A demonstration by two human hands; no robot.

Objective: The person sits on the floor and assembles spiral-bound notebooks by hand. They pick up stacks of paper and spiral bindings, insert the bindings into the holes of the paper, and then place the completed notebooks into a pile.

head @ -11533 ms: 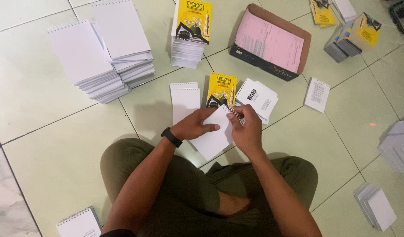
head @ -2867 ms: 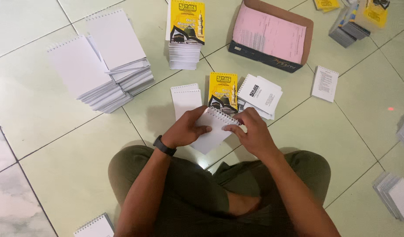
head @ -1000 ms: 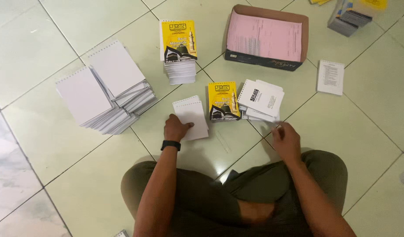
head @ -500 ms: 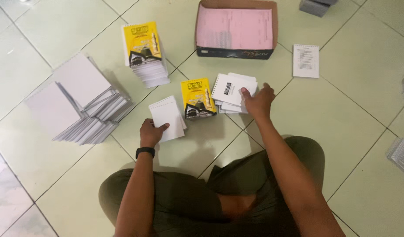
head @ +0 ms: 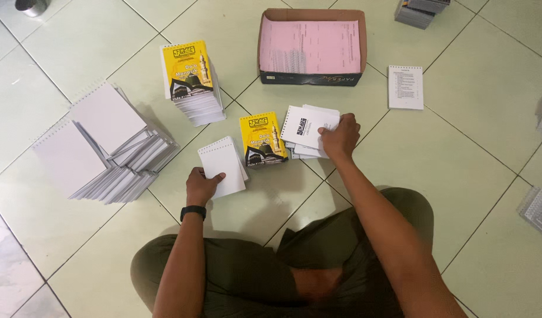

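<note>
I sit cross-legged on a tiled floor. My left hand [head: 201,184], with a black band on the wrist, grips the near edge of a small white spiral-bound pad [head: 223,166] that lies on the floor. My right hand [head: 339,136] rests on a short pile of white printed sheets [head: 306,126], fingers pinching the top sheet. Between the two lies a thin pile of yellow printed covers [head: 262,138].
A taller pile of yellow-covered booklets [head: 191,79] stands farther off. Two fanned heaps of white spiral pads [head: 100,141] lie at the left. An open cardboard box of pink sheets [head: 311,50] sits at the top, a single printed white pad [head: 406,86] to its right.
The pad I held in both hands has been laid on the floor at the left. My right hand has reached out to the pile of white printed sheets.
</note>
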